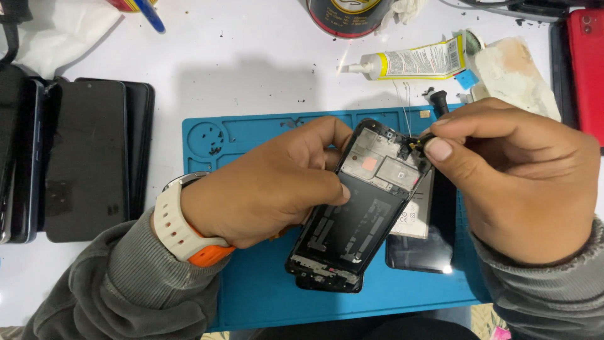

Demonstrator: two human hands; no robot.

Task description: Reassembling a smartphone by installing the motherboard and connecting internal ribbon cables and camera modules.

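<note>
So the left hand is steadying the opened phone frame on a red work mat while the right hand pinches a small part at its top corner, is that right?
Not quite: the work mat is blue, not red, as the head view shows. The rest holds: the left hand steadies the opened phone frame on it, while the right hand pinches a small part at the frame's top corner.

Yellow-and-white squeezable glue tube with white nozzle (412,63) lies on the white table behind the blue mat, nozzle pointing left. Round black can with red-and-yellow label (343,16) at the top edge, cut off. Flat dark phone screens stacked side by side (88,157) on the left, all unlit. White rectangular label sheet (416,214) just right of the opened phone.
</note>
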